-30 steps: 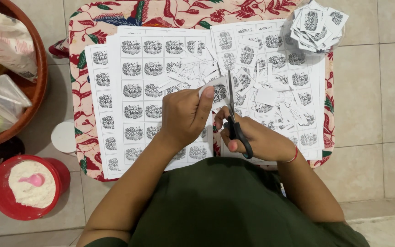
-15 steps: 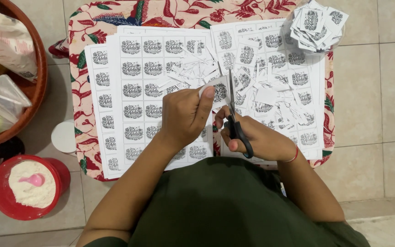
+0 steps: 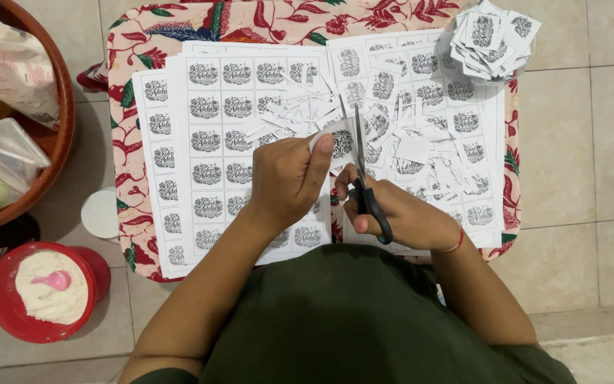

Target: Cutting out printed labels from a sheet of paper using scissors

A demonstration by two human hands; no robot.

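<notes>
Seen from above, a person's right hand (image 3: 403,217) closes on black-handled scissors (image 3: 365,181), blades up, while the left hand (image 3: 286,181) pinches a small printed label (image 3: 337,142) over sheets of uncut labels (image 3: 225,149) on a floral tray (image 3: 250,21). The left thumb sits just beside the blades; a careless snip could nick it, or cut into the label's print; loose scraps (image 3: 421,153) could hide finished pieces meant for the stack (image 3: 492,39).

Left hand (image 3: 287,181) hides most of label piece (image 3: 341,144).
</notes>
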